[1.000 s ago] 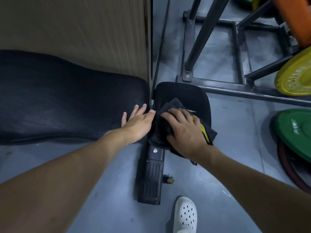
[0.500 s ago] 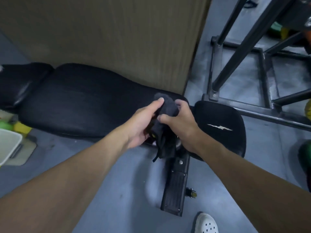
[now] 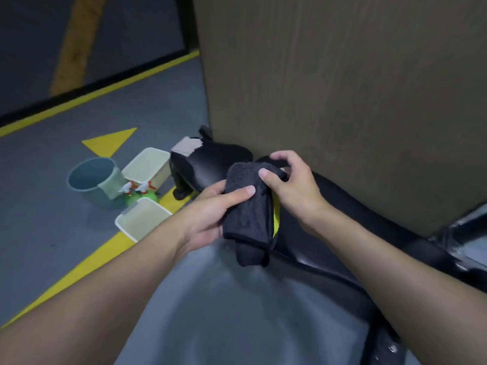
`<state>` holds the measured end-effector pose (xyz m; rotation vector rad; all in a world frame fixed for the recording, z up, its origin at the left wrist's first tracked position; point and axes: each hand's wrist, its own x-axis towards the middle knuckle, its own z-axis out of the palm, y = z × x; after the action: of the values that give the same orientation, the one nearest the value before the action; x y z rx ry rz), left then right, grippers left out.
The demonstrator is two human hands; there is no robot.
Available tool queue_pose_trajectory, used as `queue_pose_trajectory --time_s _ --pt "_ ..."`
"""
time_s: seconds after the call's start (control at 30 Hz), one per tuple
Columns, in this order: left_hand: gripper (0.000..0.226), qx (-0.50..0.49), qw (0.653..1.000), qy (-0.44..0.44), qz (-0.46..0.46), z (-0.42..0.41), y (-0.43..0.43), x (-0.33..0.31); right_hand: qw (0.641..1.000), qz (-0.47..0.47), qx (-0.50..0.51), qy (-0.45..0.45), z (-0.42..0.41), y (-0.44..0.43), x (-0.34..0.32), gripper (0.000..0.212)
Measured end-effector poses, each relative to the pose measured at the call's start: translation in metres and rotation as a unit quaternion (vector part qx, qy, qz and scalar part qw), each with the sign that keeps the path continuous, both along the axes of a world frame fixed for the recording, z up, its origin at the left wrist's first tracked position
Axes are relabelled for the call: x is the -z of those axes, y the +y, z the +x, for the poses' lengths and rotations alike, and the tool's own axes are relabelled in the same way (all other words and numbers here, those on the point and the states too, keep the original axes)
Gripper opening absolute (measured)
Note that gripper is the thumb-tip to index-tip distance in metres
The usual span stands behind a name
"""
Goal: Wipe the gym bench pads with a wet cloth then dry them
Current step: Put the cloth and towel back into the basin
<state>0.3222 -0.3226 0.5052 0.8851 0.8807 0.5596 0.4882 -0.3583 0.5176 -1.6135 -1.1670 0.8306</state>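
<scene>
Both hands hold the cloth (image 3: 247,206) up between them. The left hand (image 3: 208,217) grips it from the left, with the thumb laid across the front of the dark fabric and the fingers (image 3: 213,186) curled in behind it, clamped on the cloth. The right hand (image 3: 295,193) pinches the upper right corner, with the thumb pressed on the front and the fingers (image 3: 282,156) bent over the top edge. Below both sets of fingers the cloth hangs folded, and its lower end is bunched into a thick roll. A yellow strip (image 3: 275,214) shows along the cloth's right edge, just under the right fingers (part of this cloth or a second one, it cannot be told).

The black pad (image 3: 340,233) lies directly behind and below the fingers. It runs off to the right along the foot of a brown panel (image 3: 342,88). Whether the hanging end of the cloth touches the pad cannot be told. A shorter head pad (image 3: 210,164) sits beyond the left fingers, with a pale patch (image 3: 185,146) at its far corner.

Well to the left of the left fingers, on the grey floor (image 3: 52,227), stand a round bucket (image 3: 89,175) and two pale tubs, one farther (image 3: 146,165) and one nearer (image 3: 142,219). Green bottles (image 3: 141,194) with white spray heads stand between the tubs. Yellow lines and a yellow triangle (image 3: 110,142) mark the floor around them.
</scene>
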Motion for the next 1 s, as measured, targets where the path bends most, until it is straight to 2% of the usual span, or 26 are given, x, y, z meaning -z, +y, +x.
queue_pose_trajectory --time_s 0.07,0.13,0.17,0.23,0.3,0.37,0.47,0.57,0.63,0.73,0.8,0.87,1.0 --pt "0.032 -0.065 0.998 0.010 0.017 -0.037 0.023 -0.003 0.982 -0.096 -0.058 0.152 -0.037 0.025 -0.009 0.059" --pt "0.032 -0.121 0.992 0.019 0.020 -0.065 0.045 -0.002 0.928 -0.196 -0.118 0.295 -0.065 0.046 -0.009 0.052" --pt "0.033 -0.146 0.989 0.023 0.018 -0.076 0.056 0.001 0.917 -0.214 -0.137 0.307 -0.077 0.059 -0.005 0.044" --pt "0.039 -0.170 0.985 0.018 0.014 -0.093 0.078 0.009 0.932 -0.195 -0.120 0.283 -0.099 0.087 0.008 0.027" --pt "0.049 -0.156 0.988 0.001 -0.007 -0.102 0.097 0.016 0.947 -0.160 -0.086 0.264 -0.116 0.112 0.020 0.019" --pt "0.044 -0.152 0.988 -0.002 -0.018 -0.112 0.127 0.027 0.950 -0.143 -0.080 0.266 -0.129 0.149 0.034 0.019" --pt "0.034 -0.202 0.979 0.031 0.000 -0.124 0.181 0.048 0.955 -0.153 -0.104 0.233 -0.143 0.212 0.061 0.021" --pt "0.041 -0.250 0.965 0.077 0.005 -0.131 0.239 0.078 0.956 -0.171 -0.129 0.201 -0.153 0.281 0.088 0.027" --pt "0.044 -0.286 0.954 0.090 -0.010 -0.139 0.275 0.102 0.968 -0.183 -0.106 0.135 -0.152 0.326 0.113 0.025" --pt "0.044 -0.322 0.941 0.096 -0.042 -0.150 0.313 0.131 0.973 -0.205 -0.095 -0.048 -0.144 0.386 0.156 0.023" --pt "0.044 -0.331 0.936 0.098 -0.061 -0.154 0.332 0.149 0.953 -0.208 -0.129 -0.181 -0.142 0.415 0.181 0.023" --pt "0.046 -0.342 0.931 0.099 -0.080 -0.156 0.346 0.165 0.917 -0.187 -0.164 -0.312 -0.143 0.437 0.201 0.034" --pt "0.046 -0.352 0.924 0.104 -0.104 -0.162 0.362 0.190 0.872 -0.105 -0.206 -0.432 -0.149 0.469 0.229 0.051"
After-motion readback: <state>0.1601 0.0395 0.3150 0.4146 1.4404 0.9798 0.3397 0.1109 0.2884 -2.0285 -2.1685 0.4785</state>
